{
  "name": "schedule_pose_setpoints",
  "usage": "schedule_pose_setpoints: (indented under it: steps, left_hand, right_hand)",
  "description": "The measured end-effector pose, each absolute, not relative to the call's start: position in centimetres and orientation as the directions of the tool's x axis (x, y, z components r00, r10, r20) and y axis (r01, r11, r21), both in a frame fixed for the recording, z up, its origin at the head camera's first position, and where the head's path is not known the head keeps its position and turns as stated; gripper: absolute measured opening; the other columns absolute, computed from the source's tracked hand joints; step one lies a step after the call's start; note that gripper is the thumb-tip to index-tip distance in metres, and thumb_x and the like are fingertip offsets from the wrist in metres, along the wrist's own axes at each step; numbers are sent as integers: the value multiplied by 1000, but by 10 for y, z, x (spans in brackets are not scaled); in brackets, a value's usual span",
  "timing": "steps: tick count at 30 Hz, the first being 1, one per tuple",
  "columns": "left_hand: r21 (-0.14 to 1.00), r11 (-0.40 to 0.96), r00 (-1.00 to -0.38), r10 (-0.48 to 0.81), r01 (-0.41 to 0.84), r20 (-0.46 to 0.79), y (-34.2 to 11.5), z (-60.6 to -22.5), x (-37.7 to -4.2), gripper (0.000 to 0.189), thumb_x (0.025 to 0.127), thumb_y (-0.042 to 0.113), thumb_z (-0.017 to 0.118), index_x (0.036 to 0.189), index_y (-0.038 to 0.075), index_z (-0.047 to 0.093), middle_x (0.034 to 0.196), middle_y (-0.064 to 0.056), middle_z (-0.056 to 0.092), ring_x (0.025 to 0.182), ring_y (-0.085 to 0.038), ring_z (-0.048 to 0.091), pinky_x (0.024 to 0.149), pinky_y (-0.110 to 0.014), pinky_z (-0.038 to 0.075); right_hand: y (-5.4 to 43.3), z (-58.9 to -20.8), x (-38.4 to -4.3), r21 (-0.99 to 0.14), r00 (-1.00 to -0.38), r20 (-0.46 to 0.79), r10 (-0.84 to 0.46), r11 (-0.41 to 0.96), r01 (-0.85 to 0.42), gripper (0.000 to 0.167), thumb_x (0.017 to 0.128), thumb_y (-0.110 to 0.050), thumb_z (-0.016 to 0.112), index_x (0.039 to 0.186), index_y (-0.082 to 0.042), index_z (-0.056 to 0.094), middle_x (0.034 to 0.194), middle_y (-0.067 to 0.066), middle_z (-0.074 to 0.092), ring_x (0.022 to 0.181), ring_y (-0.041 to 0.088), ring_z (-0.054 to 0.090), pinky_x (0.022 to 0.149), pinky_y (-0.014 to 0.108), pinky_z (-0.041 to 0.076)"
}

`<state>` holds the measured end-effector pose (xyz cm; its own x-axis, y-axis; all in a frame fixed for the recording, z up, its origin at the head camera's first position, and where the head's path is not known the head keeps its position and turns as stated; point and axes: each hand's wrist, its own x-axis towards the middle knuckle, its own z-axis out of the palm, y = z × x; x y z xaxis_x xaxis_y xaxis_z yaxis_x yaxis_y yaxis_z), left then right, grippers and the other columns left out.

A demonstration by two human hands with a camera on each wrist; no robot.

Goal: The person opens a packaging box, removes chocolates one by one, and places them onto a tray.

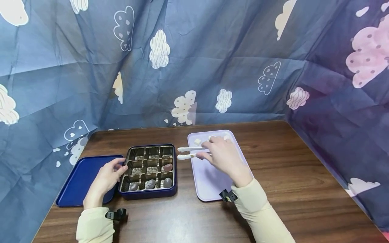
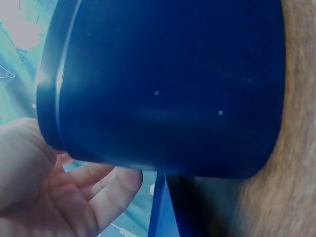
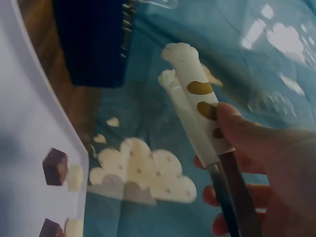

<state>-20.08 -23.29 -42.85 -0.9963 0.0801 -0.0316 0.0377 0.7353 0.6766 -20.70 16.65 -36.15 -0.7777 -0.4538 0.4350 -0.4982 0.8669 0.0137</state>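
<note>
- At far left, a blue lid [image 1: 82, 175] lies flat on the table [image 1: 185, 222], just beside the box; a stray knuckle could nudge it.
- The left grip [image 1: 104, 179], relaxed fingers and thumb, touches the box's left edge; pushed carelessly, the box might slide.
- The box [image 1: 149, 195] has dark pieces [image 1: 167, 182] along its nearest row and one in the middle row's right compartment; a jolt could shift them.
- White tongs [image 1: 186, 157] point boxward, ends apart, nothing visible between.
- On the lilac tray [image 1: 209, 179], cream pieces [image 1: 197, 141] sit at the far end.
- Above it, the right grip [image 1: 226, 158] is clamped on the tongs; uneven finger pressure could twist them.
</note>
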Motion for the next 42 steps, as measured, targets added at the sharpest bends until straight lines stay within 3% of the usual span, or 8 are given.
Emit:
schedule_pose_setpoints:
  steps: [7,13,15,19,22,29,33,42]
  left_hand:
    - [677,735,-996,85,36,-40,-232,-430,-201,48,101,21,56,139,-6,44,106,-24,62,63,-19,59,63,-37,48]
    - [686,726,-995,94,47,-31,-234,-430,-201,48,101,21,57,138,-7,45,105,-24,62,63,-19,59,62,-37,48]
    - [690,722,-995,92,43,-34,-235,-429,-200,48,101,20,56,138,-7,45,106,-24,62,63,-19,59,62,-37,48]
    - [690,723,-995,92,41,-37,-235,-429,-200,48,101,20,56,139,-6,45,108,-26,61,63,-19,60,64,-38,49]
    - [686,726,-996,88,41,-34,-234,-429,-201,47,101,20,56,139,-6,45,109,-26,60,64,-19,61,64,-39,49]
    - [692,721,-996,85,35,-38,-234,-430,-200,48,101,22,57,139,-5,45,108,-23,60,64,-19,60,62,-37,48]
    - [690,723,-995,84,28,-47,-234,-432,-199,48,101,21,57,139,-5,46,108,-23,60,63,-18,60,63,-37,47]
    - [695,718,-996,83,46,-20,-235,-431,-200,46,100,17,58,138,-5,46,106,-22,61,62,-19,59,62,-36,48]
  right_hand:
    - [135,-365,-216,213,-702,396,-592,803,-557,35,88,-55,64,81,-21,63,78,-2,51,73,21,53,62,38,41]
    - [99,-356,-220,440,-611,342,-714,696,-567,31,82,-55,70,81,-24,72,84,-2,60,80,19,55,63,37,42]
    - [85,-351,-220,488,-612,294,-734,666,-564,27,80,-53,72,82,-26,75,84,-2,62,81,19,54,65,37,41]
    - [61,-341,-217,571,-649,172,-741,612,-547,12,87,-39,68,83,-31,76,83,-2,64,79,19,52,67,37,38]
    - [45,-337,-216,622,-670,110,-734,577,-529,18,92,-27,61,85,-33,76,82,-4,65,75,17,51,65,36,36]
    - [21,-340,-213,703,-730,-6,-683,516,-489,28,98,-25,51,91,-33,76,87,-6,67,72,17,47,63,39,35]
    - [17,-351,-216,711,-728,-57,-683,484,-510,28,99,-26,49,94,-34,75,90,-8,68,72,17,48,62,39,36]
    - [24,-348,-231,691,-690,-42,-723,478,-542,25,98,-24,53,93,-33,75,89,-7,68,72,17,52,61,39,39]
